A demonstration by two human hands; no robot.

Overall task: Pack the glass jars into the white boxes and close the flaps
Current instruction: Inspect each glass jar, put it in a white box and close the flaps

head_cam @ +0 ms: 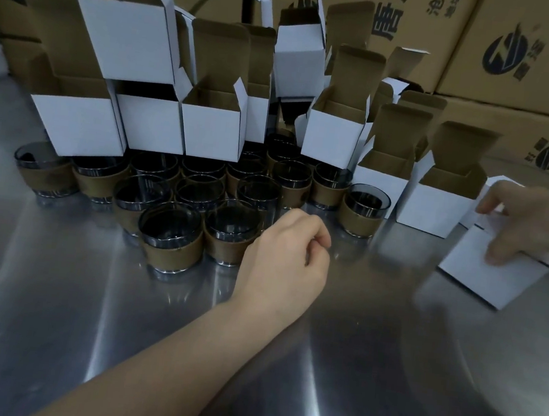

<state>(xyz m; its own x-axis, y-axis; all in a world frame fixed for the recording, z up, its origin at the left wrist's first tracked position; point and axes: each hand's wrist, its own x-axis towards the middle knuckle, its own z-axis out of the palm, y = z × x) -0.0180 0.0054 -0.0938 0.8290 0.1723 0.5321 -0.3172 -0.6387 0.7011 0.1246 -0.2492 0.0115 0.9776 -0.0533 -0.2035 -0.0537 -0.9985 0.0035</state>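
— What stands at the left?

— Open white boxes, stacked in rows with their brown-lined flaps up. Some rest on the rims of the rear glass jars. The jars stand upright in a tight cluster on the steel table, each wrapped in a brown sleeve. None of those in view is in a box.

— And the person's left hand?

— The left hand hovers just right of the nearest jars. Its fingers are curled into the palm, the thumb meets them, and nothing is seen inside.

— Further right?

— A lone jar stands slightly apart from the cluster, just beside two open boxes with raised flaps. Beyond them a closed box lies tilted on the table.

— Is the right hand holding it?

— The right hand reaches in from the right edge, with its fingertips on the box's top face and its thumb near the far edge. It is blurred, so one cannot tell whether it clamps the box or only touches it.

— Behind?

— Large brown cartons, printed with dark logos.
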